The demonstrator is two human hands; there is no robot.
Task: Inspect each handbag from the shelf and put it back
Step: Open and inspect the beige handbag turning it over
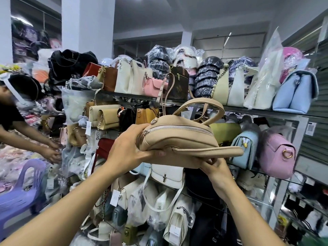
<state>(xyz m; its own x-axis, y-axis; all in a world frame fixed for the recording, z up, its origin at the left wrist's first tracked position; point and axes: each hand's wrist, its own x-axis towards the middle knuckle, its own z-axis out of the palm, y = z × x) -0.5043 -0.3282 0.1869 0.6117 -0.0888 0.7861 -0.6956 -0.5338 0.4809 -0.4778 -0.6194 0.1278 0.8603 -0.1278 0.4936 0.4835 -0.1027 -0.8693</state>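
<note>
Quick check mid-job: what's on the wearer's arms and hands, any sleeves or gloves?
Nothing worn shows: left hand and right hand have no gloves, rings, watch or bracelet, and no sleeve reaches into view above either wrist.

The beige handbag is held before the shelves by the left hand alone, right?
Not alone. The head view shows the beige handbag held before the shelves by both hands: the left hand grips its end, the right hand holds its underside.

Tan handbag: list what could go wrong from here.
The tan handbag could slip: the right hand only pinches its underside, while the left hand grips one end. The thin strap rising beside the brown bag might snag it and pull it down.
</note>
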